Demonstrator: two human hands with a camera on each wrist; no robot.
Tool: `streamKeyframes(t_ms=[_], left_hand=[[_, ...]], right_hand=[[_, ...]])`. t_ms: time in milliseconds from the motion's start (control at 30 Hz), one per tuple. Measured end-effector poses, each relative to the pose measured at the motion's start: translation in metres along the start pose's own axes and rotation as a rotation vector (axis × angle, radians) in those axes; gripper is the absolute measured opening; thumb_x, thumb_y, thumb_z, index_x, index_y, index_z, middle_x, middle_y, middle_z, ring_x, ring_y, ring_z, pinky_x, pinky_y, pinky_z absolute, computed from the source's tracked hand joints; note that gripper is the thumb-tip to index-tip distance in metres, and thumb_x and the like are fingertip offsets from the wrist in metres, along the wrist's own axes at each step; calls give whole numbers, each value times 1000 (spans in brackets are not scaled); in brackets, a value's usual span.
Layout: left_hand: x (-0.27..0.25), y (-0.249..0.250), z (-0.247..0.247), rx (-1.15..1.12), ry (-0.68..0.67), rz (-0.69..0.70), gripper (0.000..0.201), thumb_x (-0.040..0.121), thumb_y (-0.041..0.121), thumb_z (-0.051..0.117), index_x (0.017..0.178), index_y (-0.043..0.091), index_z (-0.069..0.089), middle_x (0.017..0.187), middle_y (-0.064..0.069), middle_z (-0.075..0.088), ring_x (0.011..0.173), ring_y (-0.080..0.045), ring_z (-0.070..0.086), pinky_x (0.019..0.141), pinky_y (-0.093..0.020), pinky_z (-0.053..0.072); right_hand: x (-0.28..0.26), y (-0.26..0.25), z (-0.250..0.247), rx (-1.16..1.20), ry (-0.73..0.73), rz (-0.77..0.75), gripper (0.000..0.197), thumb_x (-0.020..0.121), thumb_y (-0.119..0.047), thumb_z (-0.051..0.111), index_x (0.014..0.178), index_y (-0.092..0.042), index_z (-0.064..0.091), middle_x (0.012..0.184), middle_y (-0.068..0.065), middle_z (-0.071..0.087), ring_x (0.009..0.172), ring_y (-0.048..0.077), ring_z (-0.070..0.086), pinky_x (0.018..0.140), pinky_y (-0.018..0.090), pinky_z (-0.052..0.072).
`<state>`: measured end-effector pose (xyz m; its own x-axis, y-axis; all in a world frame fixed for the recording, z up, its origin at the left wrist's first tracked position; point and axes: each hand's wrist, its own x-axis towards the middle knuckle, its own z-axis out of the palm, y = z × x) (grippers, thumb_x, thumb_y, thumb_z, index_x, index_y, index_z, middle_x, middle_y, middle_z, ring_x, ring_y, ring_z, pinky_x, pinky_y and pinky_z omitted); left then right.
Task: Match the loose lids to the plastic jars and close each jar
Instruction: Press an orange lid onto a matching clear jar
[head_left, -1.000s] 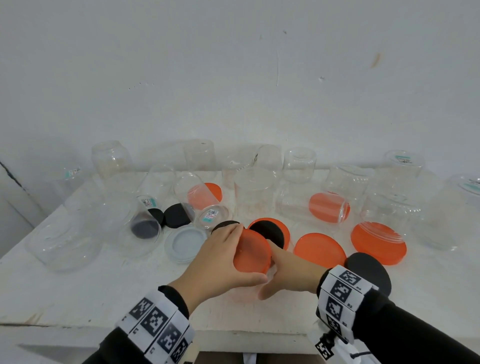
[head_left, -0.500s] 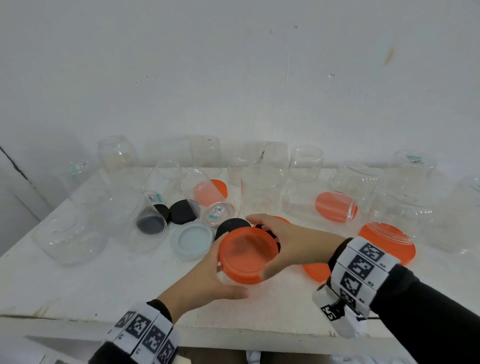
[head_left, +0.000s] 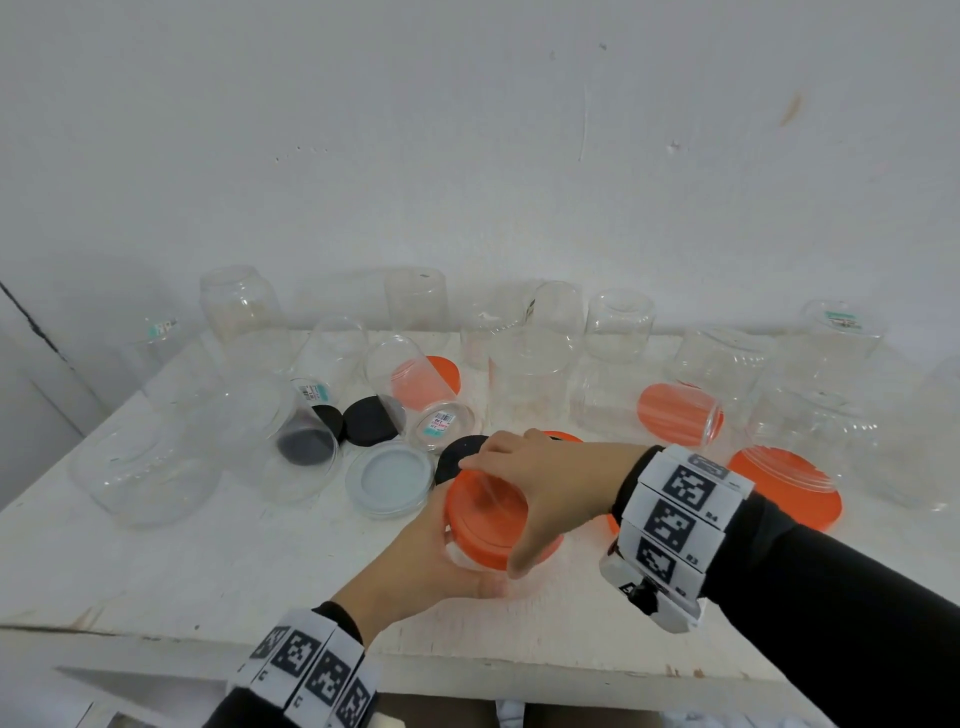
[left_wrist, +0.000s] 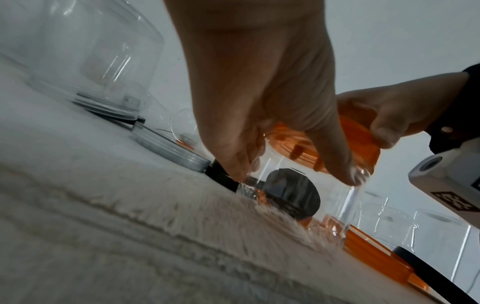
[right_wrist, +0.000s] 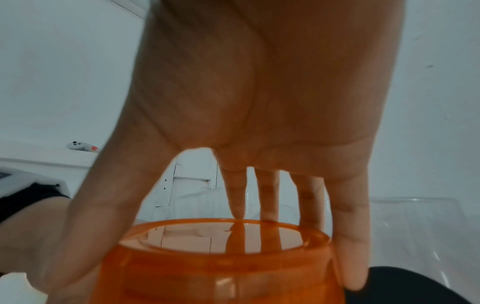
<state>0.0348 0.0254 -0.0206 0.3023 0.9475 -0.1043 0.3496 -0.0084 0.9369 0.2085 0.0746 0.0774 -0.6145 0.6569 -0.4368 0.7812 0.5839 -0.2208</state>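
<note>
A small clear plastic jar (left_wrist: 298, 185) rests with its base on the white table (head_left: 208, 561), near the front edge. An orange lid (head_left: 483, 514) sits on its mouth. My left hand (head_left: 426, 561) grips the jar's wall from the near left, thumb in front. My right hand (head_left: 519, 499) comes over the top, thumb and fingers curled round the lid's rim. The right wrist view shows the orange lid (right_wrist: 221, 257) under my right hand (right_wrist: 233, 236), fingertips along its edge. In the left wrist view my left hand (left_wrist: 293, 170) clasps the jar below the orange lid (left_wrist: 361, 148).
Several empty clear jars stand or lie along the back and left. A loose clear lid (head_left: 389, 478), black lids (head_left: 371, 421) and orange lids (head_left: 784, 488) lie around my hands. A jar on its side (head_left: 675, 415) carries an orange lid. The wall is just behind.
The jar went from tilted toward me to base-down on the table. My right hand moved from beside the lid to over it, fingers round the rim. My left hand dropped to the jar's wall.
</note>
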Motion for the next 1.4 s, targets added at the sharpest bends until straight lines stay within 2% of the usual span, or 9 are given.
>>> streamKeyframes(t_ms=[167,267,400,500,767,933,1067,1300,1400], left_hand=[[0,-4,0,-32,-1,1,97,56,24,90,130,42,31,136,19,41,124,-1,45,103,-26,44],[0,-8,2,-34,5,3,94,58,25,92,126,48,32,132,25,43,117,9,48,91,-16,47],[0,-11,4,-53,4,12,90,60,24,91,122,52,32,128,29,43,112,20,45,83,-8,45],[0,-10,7,-8,23,33,89,62,24,89,120,52,29,126,32,38,108,28,41,81,-1,42],[1,-12,8,-36,28,20,91,59,29,91,123,53,30,123,37,44,109,24,43,79,-1,43],[2,-16,10,-19,38,-9,90,60,28,91,118,55,28,123,33,39,104,30,40,73,1,42],[1,-15,12,-3,60,-37,91,51,40,88,113,59,24,118,39,32,104,23,40,77,-3,38],[0,-15,15,-52,67,-2,91,55,30,91,121,50,32,123,29,43,104,27,43,73,1,43],[-1,-16,15,-58,64,5,92,56,28,91,123,49,31,126,28,43,108,23,44,77,-2,43]], right_hand=[[3,-6,7,-43,84,89,101,64,-74,68,144,-27,26,131,-2,35,114,22,36,90,40,44],[4,-8,11,-31,91,152,106,62,-82,62,143,-22,29,130,1,36,117,26,39,87,40,43],[0,-7,-3,53,-8,70,106,69,-59,74,149,-43,7,150,-10,17,133,22,23,104,48,37],[-2,-6,-11,37,-36,7,101,73,-45,77,149,-45,12,149,-12,20,132,19,24,105,46,37],[2,-14,4,-52,102,166,89,71,-79,57,136,-22,38,114,-2,36,114,27,42,81,37,41],[-2,-12,-5,71,-12,78,102,69,-67,69,149,-43,11,146,-8,24,132,22,26,104,48,37],[-2,-11,-7,25,-49,23,96,74,-49,75,148,-46,14,145,-10,24,130,21,24,104,49,37],[1,-13,8,5,88,138,90,73,-77,57,144,-31,28,131,-1,35,123,27,33,89,42,40],[-1,-11,5,52,61,154,96,69,-78,59,146,-37,20,139,-2,29,129,26,28,97,48,40]])
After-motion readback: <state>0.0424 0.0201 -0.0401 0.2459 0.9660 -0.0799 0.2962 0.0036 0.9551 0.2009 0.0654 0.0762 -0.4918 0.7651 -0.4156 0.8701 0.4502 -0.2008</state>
